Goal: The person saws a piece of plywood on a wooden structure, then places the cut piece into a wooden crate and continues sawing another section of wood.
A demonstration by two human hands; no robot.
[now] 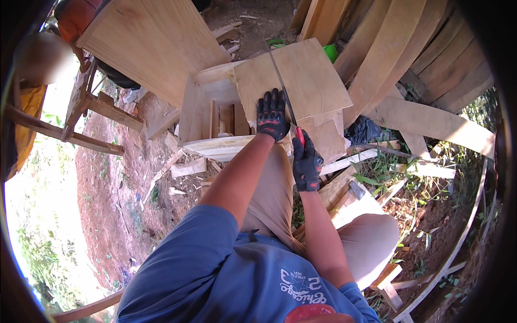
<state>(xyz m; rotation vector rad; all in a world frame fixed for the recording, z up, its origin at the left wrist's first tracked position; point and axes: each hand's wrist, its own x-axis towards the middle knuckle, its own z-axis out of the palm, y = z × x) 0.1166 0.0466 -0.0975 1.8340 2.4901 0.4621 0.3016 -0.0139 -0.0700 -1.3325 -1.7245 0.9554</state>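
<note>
In a black glove with red marks, my left hand [272, 116] lies flat on a thin plywood sheet [318, 81], its fingers stretched out. My right hand [307, 167], gloved the same way, is closed round the red handle of a handsaw [282, 81]. The long, narrow blade runs away from me across the sheet, just right of my left hand. Under the sheet stands an open wooden box [193, 116], partly covered by it. Inside the box some wood strips [226, 118] show. Whether the blade is in a cut, I cannot tell.
A large wooden panel [153, 46] leans at the box's far left. Curved boards [385, 51] stand at the far right. A person in orange [75, 21] is at the far left, by a wooden frame [110, 112]. Offcuts [188, 168] litter the dirt ground.
</note>
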